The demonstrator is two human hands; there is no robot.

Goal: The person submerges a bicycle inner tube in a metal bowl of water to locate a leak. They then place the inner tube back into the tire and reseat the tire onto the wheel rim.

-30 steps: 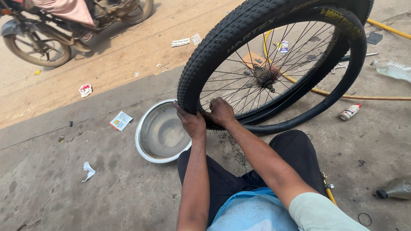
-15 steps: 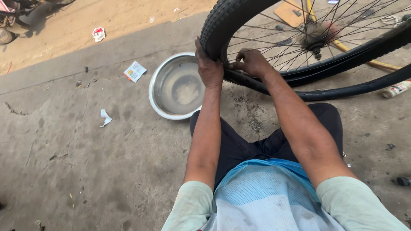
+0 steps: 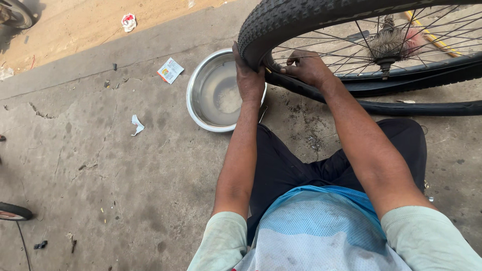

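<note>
A: Wheel upright on the concrete floor (image 3: 125, 165). Knobby black tyre (image 3: 281, 20) arcs over the top of the view; spokes and a dusty hub (image 3: 386, 47) sit to the right.

B: Hands?

A: Left hand (image 3: 249, 75) is clamped round the tyre's tread at the near edge, fingers wrapped over it. Right hand (image 3: 306, 68) is inside the rim, fingers curled against the tyre's inner edge. What looks like a loose inner tube (image 3: 416, 106) trails along the ground below, though the view is poor there.

B: And nearby?

A: Steel basin (image 3: 193, 90) with shallow water, just left of the left hand, touching or nearly touching the tyre. Paper scraps (image 3: 170, 70) lie farther out.

B: Handling advice?

A: My judgement: keep the left grip firm so the wheel stays upright, and work the right fingers along the edge in short bites, keeping clear of the spokes.
</note>
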